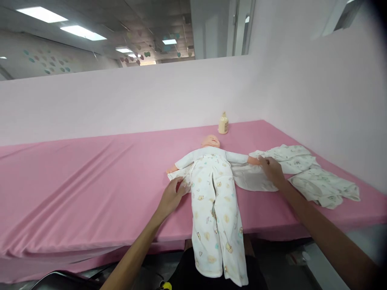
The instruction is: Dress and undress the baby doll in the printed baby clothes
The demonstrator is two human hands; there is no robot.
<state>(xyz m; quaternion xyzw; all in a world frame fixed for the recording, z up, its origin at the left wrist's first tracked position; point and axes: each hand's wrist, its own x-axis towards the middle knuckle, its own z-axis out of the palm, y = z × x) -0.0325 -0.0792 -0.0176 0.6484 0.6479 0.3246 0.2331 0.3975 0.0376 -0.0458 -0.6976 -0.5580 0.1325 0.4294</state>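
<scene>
A baby doll (211, 141) lies on its back, its arms spread to both sides. It wears a white long-sleeved top (207, 152) and loose white trousers (202, 201) printed with small figures; the legs hang over the table's front edge. My right hand (272, 170) is closed around the doll's hand on the right, holding that arm out. On the other side, my left hand (173, 196) is closed at the edge of a printed white garment (177, 174) spread beneath the doll. White cloth (252, 177) also shows under the doll's arm on the right.
A pink sheet (90, 189) covers the table. Several printed baby clothes (323, 185) lie to the right. A cream pump bottle (223, 124) stands at the back, near a white wall (136, 100). Another white wall (326, 100) borders the right side.
</scene>
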